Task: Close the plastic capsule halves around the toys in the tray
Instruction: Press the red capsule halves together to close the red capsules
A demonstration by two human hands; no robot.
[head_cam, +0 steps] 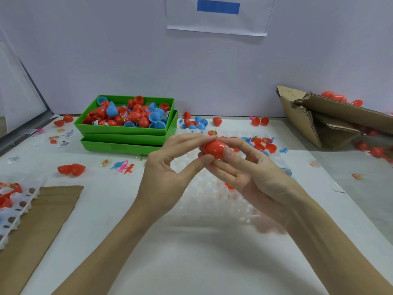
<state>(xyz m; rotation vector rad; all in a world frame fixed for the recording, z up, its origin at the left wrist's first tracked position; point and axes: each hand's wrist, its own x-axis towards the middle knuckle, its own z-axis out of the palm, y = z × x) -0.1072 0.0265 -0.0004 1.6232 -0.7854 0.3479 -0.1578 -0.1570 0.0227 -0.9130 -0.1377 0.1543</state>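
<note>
Both hands meet above the middle of the table and hold one red capsule (213, 149), a smooth, glossy, egg-shaped plastic shell lying on its side. The left hand (170, 167) pinches its left end between thumb and fingertips; the right hand (246, 173) cradles it from the right, thumb pressed on the near face and fingers curled behind. Whether the halves are fully seated cannot be told.

Directly below the hands lies the translucent white tray (212, 201), moulded into rounded cups. Its far rows hold open red halves with small coloured toys (258, 141); the near cups are blurred and hard to read.

Far left of the hands stands a stack of rigid green bins (127, 135), square-edged. The top bin is heaped with loose red and blue capsule halves (136, 116).

A torn corrugated cardboard box (331, 118) lies tipped at far right, red capsules spilling beside it. A flat cardboard sheet (42, 220) lies near left, partly under a second white cup tray (14, 209) at the left edge.

The white table surface (191, 262) is open in the near centre. Small plastic dinosaurs (123, 166) and an open red capsule (71, 169) lie left of the hands.
</note>
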